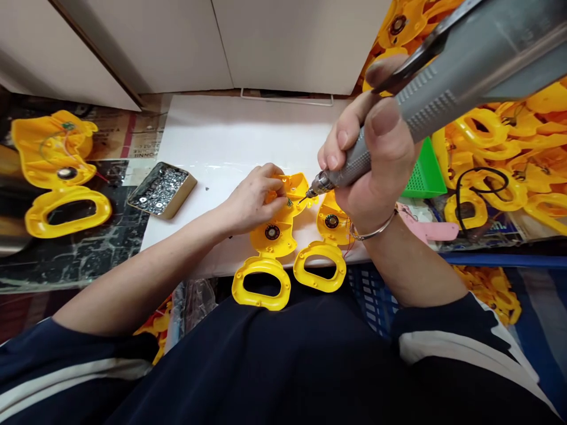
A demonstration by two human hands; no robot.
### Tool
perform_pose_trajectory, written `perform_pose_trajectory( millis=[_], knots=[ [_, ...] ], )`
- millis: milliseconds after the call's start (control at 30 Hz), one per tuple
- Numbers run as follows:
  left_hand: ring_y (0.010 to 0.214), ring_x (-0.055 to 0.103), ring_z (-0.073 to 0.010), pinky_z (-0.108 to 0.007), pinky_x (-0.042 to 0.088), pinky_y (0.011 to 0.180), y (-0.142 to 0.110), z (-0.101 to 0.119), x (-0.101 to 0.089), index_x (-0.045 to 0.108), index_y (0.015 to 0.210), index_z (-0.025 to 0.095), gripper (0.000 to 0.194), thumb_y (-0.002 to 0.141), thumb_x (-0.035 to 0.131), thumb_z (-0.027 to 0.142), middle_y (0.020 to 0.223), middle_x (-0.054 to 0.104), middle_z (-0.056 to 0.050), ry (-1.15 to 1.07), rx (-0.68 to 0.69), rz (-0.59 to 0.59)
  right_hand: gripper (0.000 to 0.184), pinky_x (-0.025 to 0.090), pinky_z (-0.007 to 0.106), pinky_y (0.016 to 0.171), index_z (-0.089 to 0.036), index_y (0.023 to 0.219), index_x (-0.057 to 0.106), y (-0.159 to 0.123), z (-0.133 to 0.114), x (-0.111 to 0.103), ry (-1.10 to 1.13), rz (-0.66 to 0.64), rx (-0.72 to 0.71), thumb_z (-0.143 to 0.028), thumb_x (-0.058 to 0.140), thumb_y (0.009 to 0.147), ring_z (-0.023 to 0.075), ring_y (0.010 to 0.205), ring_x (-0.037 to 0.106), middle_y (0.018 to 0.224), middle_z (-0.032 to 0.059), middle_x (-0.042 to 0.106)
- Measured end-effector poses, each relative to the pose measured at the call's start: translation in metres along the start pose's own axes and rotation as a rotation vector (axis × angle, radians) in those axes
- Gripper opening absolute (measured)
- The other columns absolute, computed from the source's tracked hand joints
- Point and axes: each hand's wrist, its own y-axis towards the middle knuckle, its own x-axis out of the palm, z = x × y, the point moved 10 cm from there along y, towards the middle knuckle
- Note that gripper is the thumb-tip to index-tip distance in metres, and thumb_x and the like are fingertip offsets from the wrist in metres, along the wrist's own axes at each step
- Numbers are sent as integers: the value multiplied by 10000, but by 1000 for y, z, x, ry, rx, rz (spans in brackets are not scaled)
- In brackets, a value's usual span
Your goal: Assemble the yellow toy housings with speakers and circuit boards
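Observation:
My right hand is wrapped round a grey electric screwdriver, whose bit points down and left. The bit's tip is at the upper right part of a yellow plastic shell with a round speaker and a ring-shaped handle. Bent over the upper left of that shell, my left hand has its fingers curled onto it; whether a small part sits between the fingertips is hidden. A second yellow shell with a speaker and red wires lies to the right, partly behind my right wrist.
A tin of screws stands left on the white work surface. Another yellow shell lies far left. On the right are a green basket, a pink piece, a black cable and heaped yellow shells.

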Motion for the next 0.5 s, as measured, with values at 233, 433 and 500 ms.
perform_pose_trajectory(
  millis=[233, 433, 500],
  knots=[
    [1012, 588, -218, -416, 487, 955, 1, -2, 0, 602, 762, 168, 118, 836, 526, 218, 1089, 586, -96, -58, -21, 18, 348, 365, 280, 425, -322, 984, 557, 1, 4, 6, 48, -56, -35, -526, 725, 758, 102, 452, 422, 668, -70, 429],
    [975, 596, -219, -408, 510, 914, 2, -1, 0, 611, 753, 169, 111, 819, 532, 210, 1057, 581, -88, -59, -9, 22, 288, 400, 293, 449, -353, 975, 559, 0, 16, 11, 27, -172, 6, -485, 713, 771, 133, 476, 463, 630, -74, 479],
    [954, 593, -213, -403, 515, 905, 2, -2, 0, 609, 750, 176, 103, 815, 537, 211, 1034, 577, -75, -57, -21, 26, 349, 414, 301, 456, -358, 994, 548, -1, 23, 9, -21, -166, 44, -538, 717, 747, 134, 465, 457, 633, -75, 482]
  ],
)
